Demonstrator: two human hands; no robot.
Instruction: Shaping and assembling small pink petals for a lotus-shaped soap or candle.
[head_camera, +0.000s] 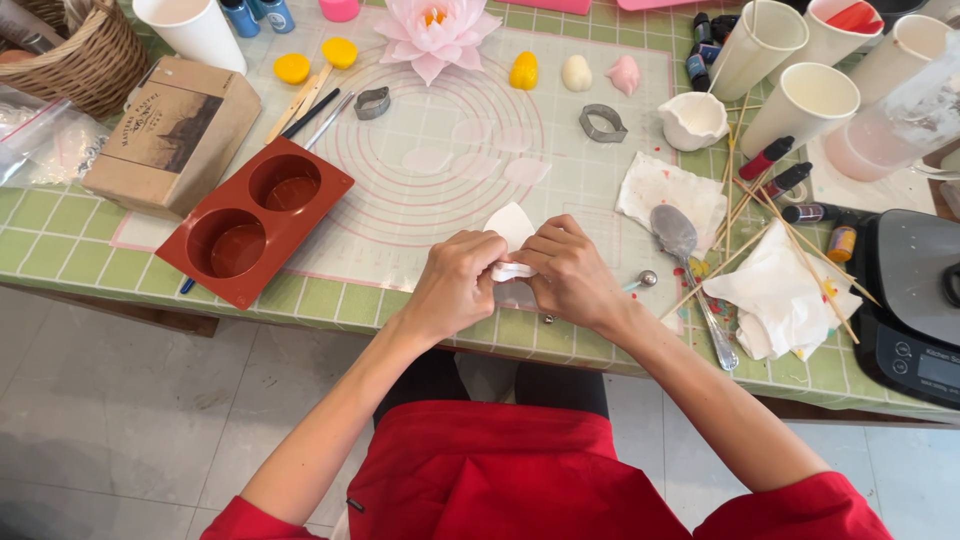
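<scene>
A counter (330, 305) under a green checked cloth carries a pale mat (600, 190) ringed with pink circles; a cardboard box (170, 135) sits near the left edge, a red two-cup mould (255, 220) just beside it, a black scale (915, 300) at the right edge; white paper cups (800, 105) cluster at the far right corner; a pink flower (435, 30) stands at the far edge; a spoon (690, 270) lies on the mat's right side; at the near edge the left hand (455, 285) and right hand (570, 275) meet, each grip pinched on a white petal (512, 235) held between them just above the mat.
</scene>
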